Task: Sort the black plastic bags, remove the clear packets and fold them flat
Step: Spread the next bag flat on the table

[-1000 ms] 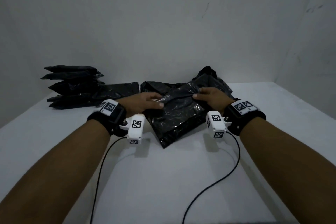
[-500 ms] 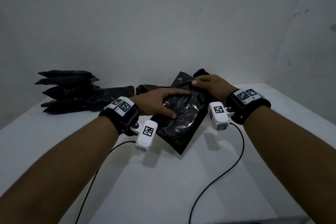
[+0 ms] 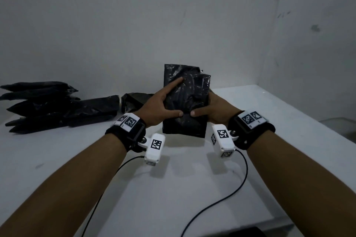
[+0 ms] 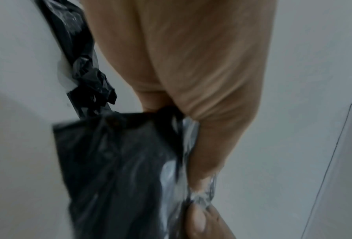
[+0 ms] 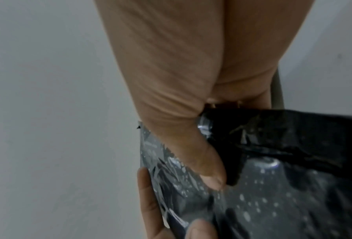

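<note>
Though upright, packet between hands

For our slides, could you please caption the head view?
Both hands, left hand and right hand, hold a black bag packet upright above the white table.

White counter, stack of folded black bags at its far left edge, crumpled black bag beside it, two black cables trailing across the near side
</note>
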Motion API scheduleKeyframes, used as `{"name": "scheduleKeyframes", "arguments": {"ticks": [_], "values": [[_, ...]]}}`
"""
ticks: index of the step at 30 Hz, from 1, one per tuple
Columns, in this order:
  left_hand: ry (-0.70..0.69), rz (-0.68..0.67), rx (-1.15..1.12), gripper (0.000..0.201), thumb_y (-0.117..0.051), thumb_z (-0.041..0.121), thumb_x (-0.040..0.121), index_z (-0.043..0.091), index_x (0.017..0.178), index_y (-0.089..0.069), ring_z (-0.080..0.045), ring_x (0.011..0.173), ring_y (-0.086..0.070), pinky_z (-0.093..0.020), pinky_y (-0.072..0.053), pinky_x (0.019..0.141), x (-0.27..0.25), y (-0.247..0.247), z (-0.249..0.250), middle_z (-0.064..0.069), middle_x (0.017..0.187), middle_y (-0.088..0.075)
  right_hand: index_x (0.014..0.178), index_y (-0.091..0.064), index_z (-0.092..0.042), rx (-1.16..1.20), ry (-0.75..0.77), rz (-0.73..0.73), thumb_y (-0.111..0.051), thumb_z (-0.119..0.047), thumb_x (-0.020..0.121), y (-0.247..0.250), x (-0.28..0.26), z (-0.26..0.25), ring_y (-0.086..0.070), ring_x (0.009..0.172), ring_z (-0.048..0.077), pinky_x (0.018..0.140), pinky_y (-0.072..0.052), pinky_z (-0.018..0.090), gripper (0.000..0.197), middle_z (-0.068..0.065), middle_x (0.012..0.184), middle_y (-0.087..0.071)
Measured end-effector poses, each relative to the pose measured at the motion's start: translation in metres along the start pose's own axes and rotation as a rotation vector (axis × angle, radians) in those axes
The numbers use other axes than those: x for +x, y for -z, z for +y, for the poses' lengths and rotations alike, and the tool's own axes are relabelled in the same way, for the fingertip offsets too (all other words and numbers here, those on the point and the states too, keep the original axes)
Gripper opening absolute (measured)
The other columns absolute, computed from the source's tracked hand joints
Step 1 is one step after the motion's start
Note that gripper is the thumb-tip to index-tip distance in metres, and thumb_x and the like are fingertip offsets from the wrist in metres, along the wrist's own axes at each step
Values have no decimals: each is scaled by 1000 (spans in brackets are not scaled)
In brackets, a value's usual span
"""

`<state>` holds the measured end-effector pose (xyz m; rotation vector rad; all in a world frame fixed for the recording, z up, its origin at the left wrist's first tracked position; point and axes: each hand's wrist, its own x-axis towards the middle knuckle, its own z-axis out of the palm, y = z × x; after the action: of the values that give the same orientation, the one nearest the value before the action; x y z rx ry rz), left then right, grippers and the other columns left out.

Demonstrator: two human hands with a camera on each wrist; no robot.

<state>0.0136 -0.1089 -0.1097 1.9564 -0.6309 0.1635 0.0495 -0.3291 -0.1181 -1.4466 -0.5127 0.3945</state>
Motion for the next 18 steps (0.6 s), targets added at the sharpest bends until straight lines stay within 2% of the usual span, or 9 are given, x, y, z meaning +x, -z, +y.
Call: {"name": "scheduleKeyframes", "arguments": {"ticks": [2,4,6,9,12,13,18], "values": [[18,3,-124,89,-79,2,81,38,151,-38,-12,134,-52,-35,-49,106,6,-8,1,4,151,-46,135,-50,-10,9,-17,7,-87,4,52,9,-5,2,-62,120,37,100,-48,60,91,18,130,-63],[16,40,-233,74,-72,-1,87,33,146,-45,-18,130,-56,-38,-50,105,14,-16,3,-1,147,-52,136,-49,-7,-7,-14,-5,-86,3,53,18,-11,3,-61,121,38,101,-47,61,92,20,131,-63],[9,74,-201,65,-70,-1,89,27,144,-50,-18,127,-59,-38,-50,105,22,-23,4,-2,143,-56,138,-48,-8,-25,-7,0,-84,7,56,24,-16,5,-60,121,38,101,-47,61,90,21,132,-62],[1,87,-151,68,-72,-5,86,21,145,-49,-13,122,-61,-32,-51,102,30,-30,4,0,139,-58,141,-44,-11,-38,3,3,-81,10,61,34,-22,6,-60,123,37,99,-48,61,91,19,134,-61],[-24,85,-131,71,-72,-7,85,20,146,-47,-7,123,-60,-25,-50,101,32,-37,4,3,140,-56,141,-44,-13,-69,10,14,-73,12,78,40,-29,3,-63,120,32,92,-55,53,74,14,131,-64],[-28,77,-132,72,-73,-7,84,21,145,-47,-7,124,-59,-25,-50,101,32,-39,3,4,140,-55,139,-45,-12,-71,17,22,-71,13,80,42,-31,4,-63,119,33,92,-56,52,69,14,130,-64],[-12,-2,-105,86,-80,-4,78,32,147,-44,-11,129,-56,-35,-48,107,39,-44,-2,7,144,-53,133,-51,-10,-73,38,75,-76,7,68,47,-32,8,-63,118,36,96,-52,57,72,19,128,-64]]}}
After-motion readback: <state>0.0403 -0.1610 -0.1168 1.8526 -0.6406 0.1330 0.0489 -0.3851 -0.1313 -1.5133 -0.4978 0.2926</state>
